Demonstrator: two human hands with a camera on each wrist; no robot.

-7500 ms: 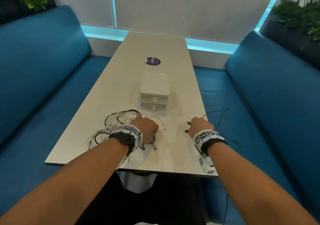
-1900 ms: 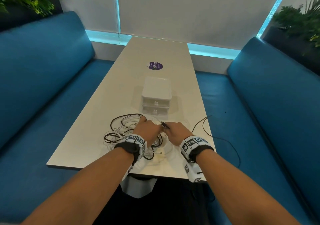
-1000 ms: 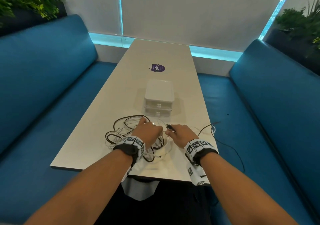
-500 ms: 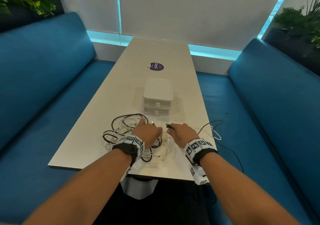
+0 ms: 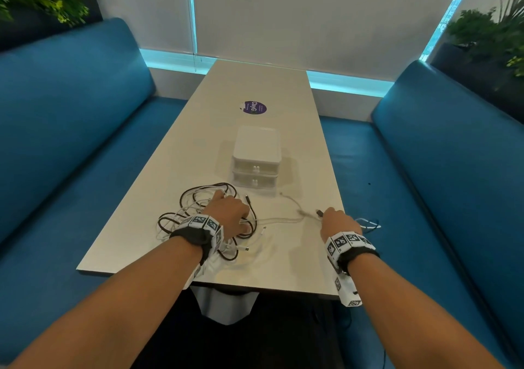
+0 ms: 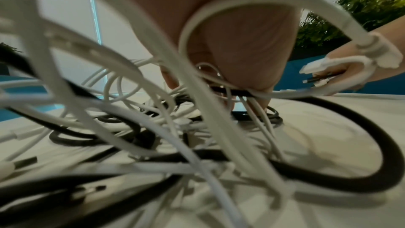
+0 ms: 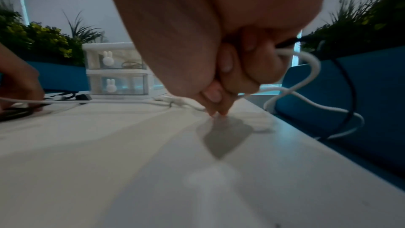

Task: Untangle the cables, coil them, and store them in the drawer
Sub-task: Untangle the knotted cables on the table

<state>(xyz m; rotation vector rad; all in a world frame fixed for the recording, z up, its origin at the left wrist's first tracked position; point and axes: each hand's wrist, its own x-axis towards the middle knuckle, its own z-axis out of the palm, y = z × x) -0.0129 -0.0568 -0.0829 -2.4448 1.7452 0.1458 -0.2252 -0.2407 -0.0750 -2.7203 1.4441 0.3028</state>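
Observation:
A tangle of black and white cables lies on the white table, near its front edge. My left hand sits on top of it, fingertips pinching strands against the table. My right hand is at the table's right edge, fist curled round a black-plugged cable and a white cable stretched taut from the tangle. A white loop hangs off the edge. The white two-drawer unit stands behind, both drawers closed.
Blue benches run along both sides of the table. A purple sticker lies beyond the drawers. Something coiled shows through the upper drawer. Plants stand in the far corners.
My right hand has moved from beside the left hand out to the table's right edge, drawing the cable out of the tangle. The left hand has stayed on the tangle.

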